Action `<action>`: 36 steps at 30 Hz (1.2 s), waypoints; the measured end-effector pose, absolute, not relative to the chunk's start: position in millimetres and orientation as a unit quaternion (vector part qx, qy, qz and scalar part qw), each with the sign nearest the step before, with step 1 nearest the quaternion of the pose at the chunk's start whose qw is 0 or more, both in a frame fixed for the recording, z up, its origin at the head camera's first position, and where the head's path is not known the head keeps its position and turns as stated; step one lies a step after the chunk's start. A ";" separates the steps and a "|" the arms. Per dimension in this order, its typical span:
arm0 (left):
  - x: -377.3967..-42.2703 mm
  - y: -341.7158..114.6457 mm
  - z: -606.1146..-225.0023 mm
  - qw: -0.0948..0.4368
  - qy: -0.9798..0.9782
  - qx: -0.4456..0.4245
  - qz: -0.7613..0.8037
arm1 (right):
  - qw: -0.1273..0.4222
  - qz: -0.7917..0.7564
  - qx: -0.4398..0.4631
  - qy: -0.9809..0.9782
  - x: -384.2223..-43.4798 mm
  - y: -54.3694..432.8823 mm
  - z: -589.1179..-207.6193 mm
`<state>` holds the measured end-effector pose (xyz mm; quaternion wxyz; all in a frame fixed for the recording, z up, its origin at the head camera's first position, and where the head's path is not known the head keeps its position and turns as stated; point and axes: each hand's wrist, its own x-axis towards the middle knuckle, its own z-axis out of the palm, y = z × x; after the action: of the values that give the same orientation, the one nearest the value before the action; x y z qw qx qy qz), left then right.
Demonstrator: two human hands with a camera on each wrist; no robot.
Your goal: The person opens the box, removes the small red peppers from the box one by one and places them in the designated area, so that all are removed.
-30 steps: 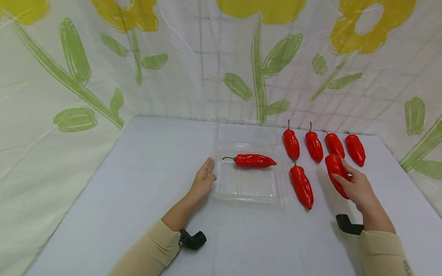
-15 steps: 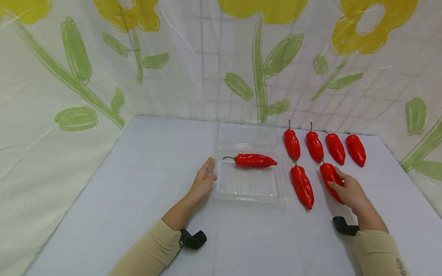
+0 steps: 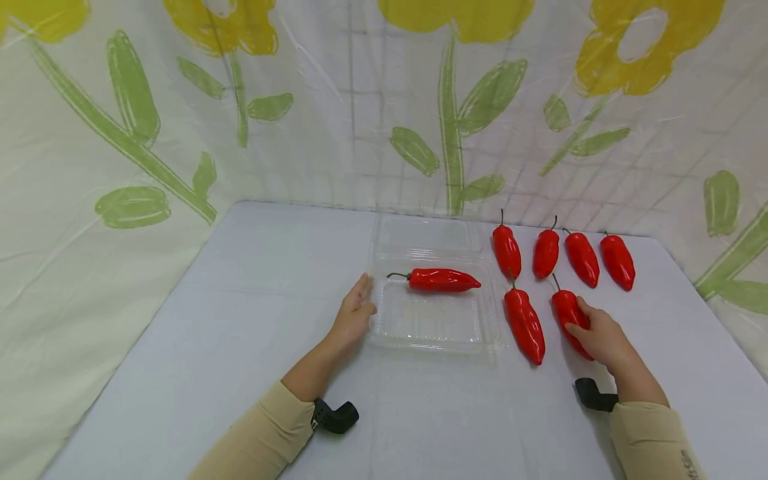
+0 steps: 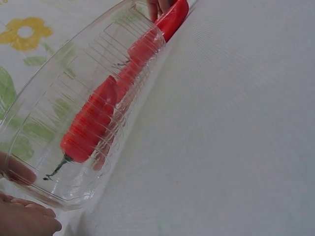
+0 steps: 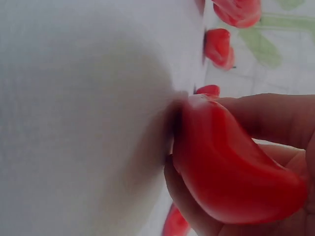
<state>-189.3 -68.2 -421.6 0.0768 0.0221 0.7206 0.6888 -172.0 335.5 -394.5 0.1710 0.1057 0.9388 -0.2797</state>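
Note:
My right hand (image 3: 606,340) grips a red pepper (image 3: 567,310) around its body, thumb on one side and fingers on the other, stem pointing away. The pepper lies close over the table; in the right wrist view its rounded tip end (image 5: 231,172) fills the grasp. My left hand (image 3: 353,313) holds the left rim of a clear plastic container (image 3: 432,343), thumb and fingers on either side of the wall. Inside, toward the back, one red pepper (image 3: 444,280) lies crosswise with its stem to the left. The container's hinged lid (image 3: 426,233) lies folded open behind it.
Several red peppers stand in a back row, among them a leftmost pepper (image 3: 507,251) and a rightmost pepper (image 3: 618,261). Another pepper (image 3: 525,325) lies between the container and my right hand. A flower-printed cloth (image 3: 324,133) hangs behind the white table (image 3: 258,320).
My right hand has moved left and nearer with its pepper, lowering it beside the front pepper. The second back-row pepper has swung so its stem leans right. My left hand stays put.

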 end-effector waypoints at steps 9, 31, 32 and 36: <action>-187.3 -69.0 -423.5 0.071 0.716 0.034 0.694 | 0.195 -0.268 0.117 0.936 -172.2 335.4 -391.5; -187.9 -68.7 -418.6 0.082 0.720 0.018 0.689 | 0.217 -0.312 0.116 0.918 -169.4 339.6 -388.0; -188.0 -68.8 -418.4 0.082 0.720 0.017 0.688 | 0.218 -0.313 0.115 0.917 -169.3 340.2 -388.0; -188.7 -68.8 -418.7 0.086 0.721 0.013 0.687 | 0.220 -0.317 0.114 0.916 -168.9 343.9 -387.0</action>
<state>-188.7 -68.8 -418.7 0.0861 0.0127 0.7211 0.6873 -168.9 343.9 -387.0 0.2196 0.1142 0.9156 -0.3169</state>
